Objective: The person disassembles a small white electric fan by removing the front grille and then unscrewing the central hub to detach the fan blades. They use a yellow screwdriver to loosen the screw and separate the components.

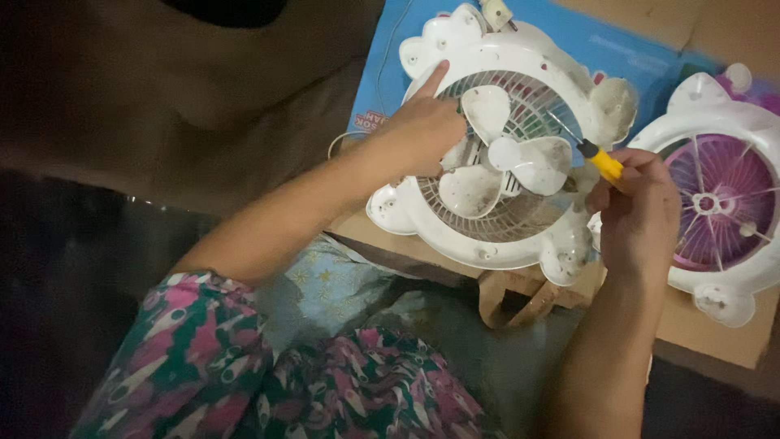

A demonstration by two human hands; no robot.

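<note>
Now, left hand (pixel 422 130): fingers pressed on the white fan (pixel 500 146) blades, forefinger straight, centre of frame.
Right hand (pixel 638 207): fingers clamped on a yellow-handled screwdriver (pixel 597 158) (tip at the fan's grille).
Second fan (pixel 719 191): purple grille, right edge.
Underneath: blue sheet (pixel 585 36), cardboard (pixel 707 325).

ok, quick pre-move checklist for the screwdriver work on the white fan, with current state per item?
1. Left hand steadies the white fan: ok, it rests on the grille with the index finger along the rim.
2. Right hand grips the screwdriver: ok, closed round the yellow handle.
3. Screwdriver tip seated on a screw: cannot tell, the shaft runs toward the blades but the tip is too small to see.
4. Fan supported: ok, it lies on the cardboard.
5. Working space on the right: not ok, the purple grille part lies right beside the right hand.
6. Lighting: not ok, the scene is dim.
</note>
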